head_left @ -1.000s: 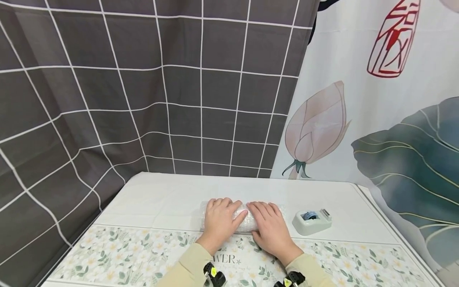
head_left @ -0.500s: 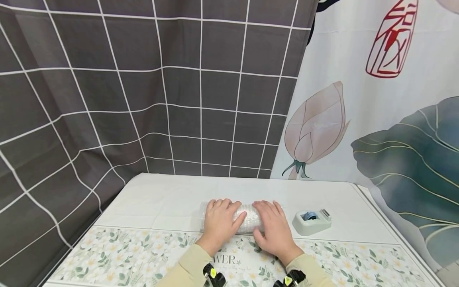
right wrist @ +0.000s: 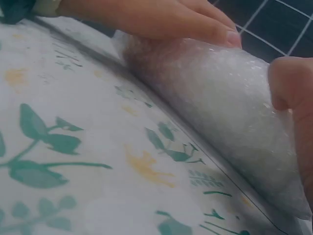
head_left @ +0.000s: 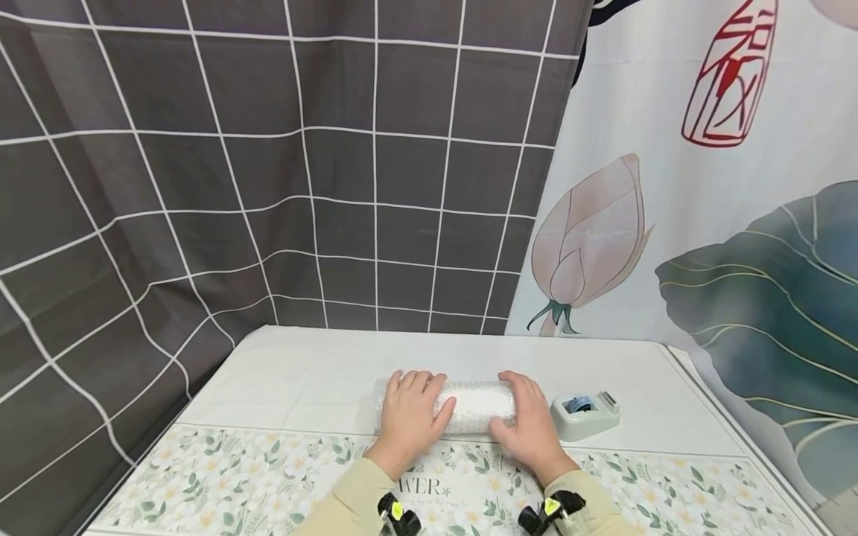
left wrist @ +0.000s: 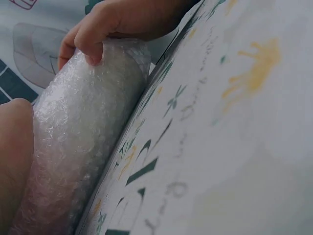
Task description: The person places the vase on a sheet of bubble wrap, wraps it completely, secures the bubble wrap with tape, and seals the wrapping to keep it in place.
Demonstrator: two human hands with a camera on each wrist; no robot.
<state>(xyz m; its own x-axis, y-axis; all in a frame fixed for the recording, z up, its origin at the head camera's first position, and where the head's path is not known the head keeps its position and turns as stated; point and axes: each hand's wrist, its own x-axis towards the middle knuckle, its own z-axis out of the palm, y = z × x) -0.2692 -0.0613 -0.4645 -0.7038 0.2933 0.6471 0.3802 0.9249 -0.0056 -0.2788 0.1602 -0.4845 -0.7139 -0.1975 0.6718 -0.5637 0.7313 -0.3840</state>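
Note:
A cylindrical bundle of clear bubble wrap (head_left: 476, 408) lies crosswise on the table (head_left: 308, 380). My left hand (head_left: 410, 413) rests over its left part, fingers across the top and the thumb lying along it. The right wrist view shows that left hand (right wrist: 161, 22) laid on the wrap. At the right end, my right hand (head_left: 529, 426) grips the roll, its thumb on the near side and its fingers over the far side. In the left wrist view the right hand's fingers bend around the loose film at that end. Whatever is inside the wrap is hidden.
A pale tape dispenser (head_left: 585, 417) with a blue-cored roll stands close to the right of my right hand. A floral-printed strip (head_left: 268, 476) covers the table's near part. Behind hang a dark grid curtain (head_left: 335, 164) and a white flower-printed cloth (head_left: 657, 134).
My right hand has slid rightward along the roll from its middle to its right end, baring more of the wrap. The left hand has stayed almost in place.

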